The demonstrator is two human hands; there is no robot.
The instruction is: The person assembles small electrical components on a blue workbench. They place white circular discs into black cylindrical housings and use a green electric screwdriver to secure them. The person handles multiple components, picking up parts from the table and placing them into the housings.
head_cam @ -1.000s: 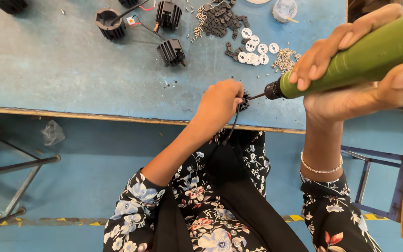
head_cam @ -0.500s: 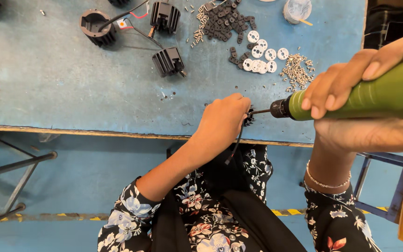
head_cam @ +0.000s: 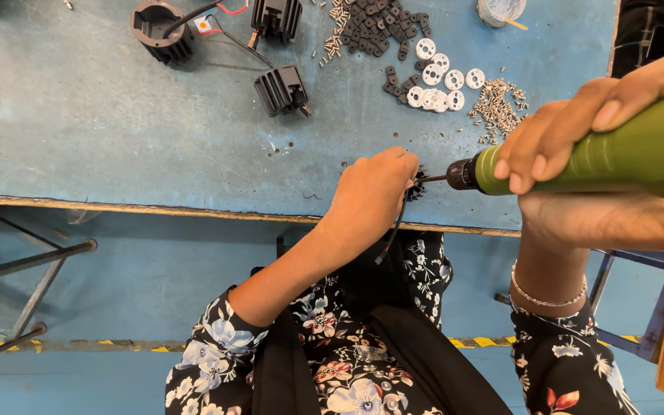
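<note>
My left hand (head_cam: 374, 192) is closed over a small black finned part (head_cam: 416, 187) at the front edge of the blue table (head_cam: 117, 131); a black wire hangs down from it. My right hand (head_cam: 570, 146) grips a green electric screwdriver (head_cam: 624, 154) held level, with its bit pointing left into the finned part. Most of that part is hidden under my left fingers.
Further back on the table lie three black finned housings (head_cam: 282, 88), one with red and black wires, a heap of small black pieces (head_cam: 378, 23), white round discs (head_cam: 436, 77), piles of screws (head_cam: 497, 111) and a small cup (head_cam: 499, 9). Metal frames stand on the floor at both sides.
The view has shifted downward and left, so the table parts now sit higher in frame. Both hands keep their hold, the screwdriver bit still against the finned part.
</note>
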